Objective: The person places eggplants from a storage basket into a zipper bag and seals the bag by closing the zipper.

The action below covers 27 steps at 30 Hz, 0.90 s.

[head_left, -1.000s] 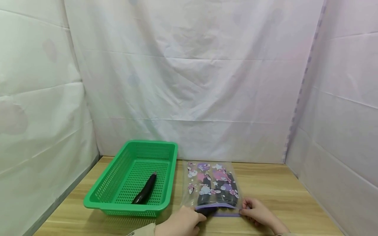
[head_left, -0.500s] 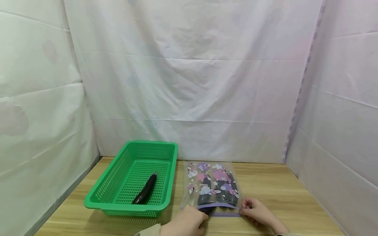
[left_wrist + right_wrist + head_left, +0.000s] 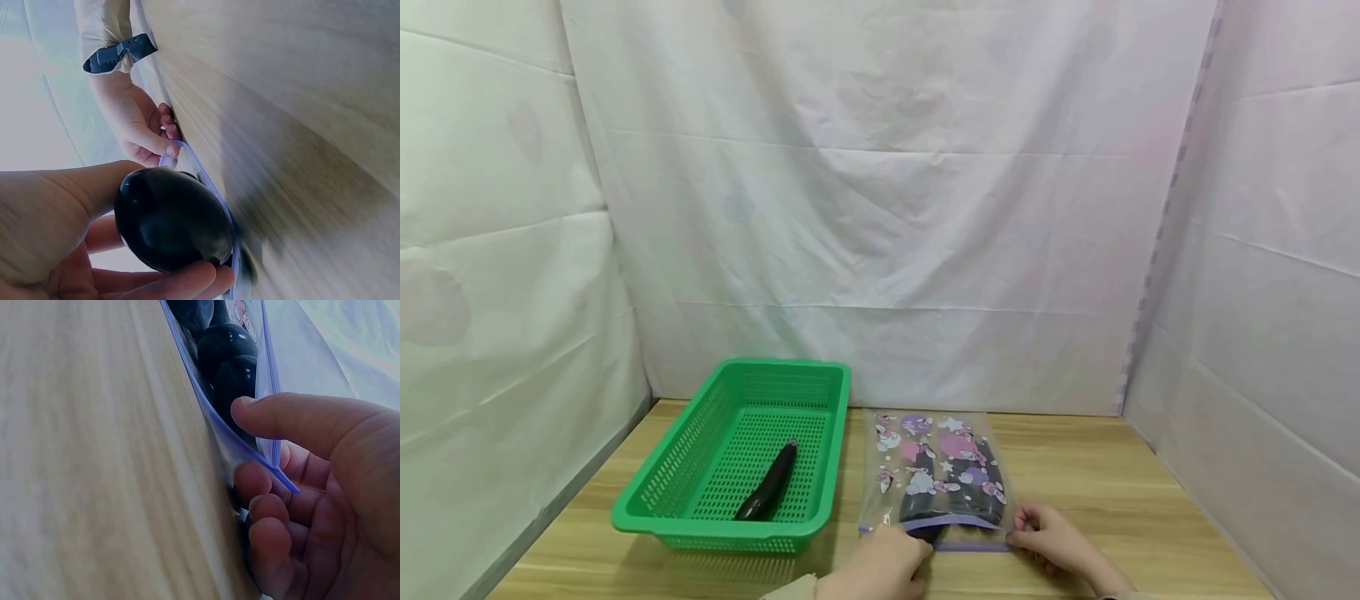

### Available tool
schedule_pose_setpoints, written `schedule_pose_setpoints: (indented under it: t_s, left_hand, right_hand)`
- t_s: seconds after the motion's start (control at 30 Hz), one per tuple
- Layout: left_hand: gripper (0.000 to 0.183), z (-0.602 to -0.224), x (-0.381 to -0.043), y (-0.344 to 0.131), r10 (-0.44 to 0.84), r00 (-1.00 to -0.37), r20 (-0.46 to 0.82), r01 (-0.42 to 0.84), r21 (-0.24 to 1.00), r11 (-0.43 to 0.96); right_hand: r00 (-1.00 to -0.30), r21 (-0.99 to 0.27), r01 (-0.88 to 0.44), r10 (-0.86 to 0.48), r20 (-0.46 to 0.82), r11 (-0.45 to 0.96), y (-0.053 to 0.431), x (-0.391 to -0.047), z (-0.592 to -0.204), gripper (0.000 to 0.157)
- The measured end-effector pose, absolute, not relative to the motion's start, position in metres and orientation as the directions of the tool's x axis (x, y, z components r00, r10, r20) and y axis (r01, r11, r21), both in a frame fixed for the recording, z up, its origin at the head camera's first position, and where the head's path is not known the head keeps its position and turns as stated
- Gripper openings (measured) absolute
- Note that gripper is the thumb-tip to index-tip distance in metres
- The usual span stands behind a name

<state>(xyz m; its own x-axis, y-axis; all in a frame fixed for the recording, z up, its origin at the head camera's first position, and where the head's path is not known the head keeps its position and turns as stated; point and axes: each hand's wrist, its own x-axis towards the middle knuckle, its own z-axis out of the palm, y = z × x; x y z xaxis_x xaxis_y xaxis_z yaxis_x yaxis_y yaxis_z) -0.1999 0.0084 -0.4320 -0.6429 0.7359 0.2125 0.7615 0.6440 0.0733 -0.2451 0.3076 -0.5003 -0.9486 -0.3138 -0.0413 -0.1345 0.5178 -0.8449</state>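
My left hand (image 3: 880, 562) grips a dark, glossy eggplant (image 3: 175, 219) by its rounded end, thumb on one side and fingers curled round the other. The eggplant's far part lies inside the mouth of a clear zip bag (image 3: 951, 487) printed with pink and purple cartoons. At the bag's near right corner, my right hand (image 3: 1051, 537) pinches the purple-edged opening (image 3: 265, 440) between thumb and fingers. Through the plastic, several dark eggplants (image 3: 228, 353) show inside, side by side.
Left of the bag stands a green perforated basket (image 3: 829, 467), with one eggplant (image 3: 771, 483) lying in it. Both rest on a wood-grain table (image 3: 1097, 475). White cloth (image 3: 880, 208) hangs behind and along both sides.
My left hand has moved slightly right and pushed the eggplant deeper into the bag, so less of it shows. The right hand has stayed at the corner.
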Motion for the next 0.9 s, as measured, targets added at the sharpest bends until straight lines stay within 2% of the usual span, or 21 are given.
schedule_pose_setpoints:
  t_s: [0.17, 0.27, 0.53, 0.7, 0.9]
  left_hand:
    - [0.013, -0.434, -0.201, 0.011, 0.708, -0.681, 0.188, 0.729, 0.076, 0.681]
    - [0.014, -0.434, -0.201, 0.014, 0.693, -0.695, 0.191, 0.714, 0.072, 0.697]
    - [0.017, -0.434, -0.202, 0.022, 0.711, -0.657, 0.250, 0.736, 0.010, 0.677]
    - [0.022, -0.433, -0.203, 0.027, 0.706, -0.668, 0.236, 0.726, -0.003, 0.688]
    - [0.018, -0.438, -0.204, 0.031, 0.691, -0.643, 0.331, 0.716, -0.062, 0.695]
  right_hand:
    - [-0.952, -0.835, -0.137, -0.303, -0.037, 0.534, 0.308, -0.246, -0.501, 0.026]
    - [-0.954, -0.830, -0.139, -0.299, -0.035, 0.541, 0.308, -0.246, -0.501, 0.026]
    - [-0.953, -0.843, -0.124, -0.301, -0.047, 0.524, 0.308, -0.246, -0.500, 0.026]
    - [-0.953, -0.847, -0.122, -0.301, -0.047, 0.517, 0.308, -0.247, -0.500, 0.026]
    - [-0.954, -0.844, -0.130, -0.298, -0.037, 0.520, 0.308, -0.248, -0.501, 0.026]
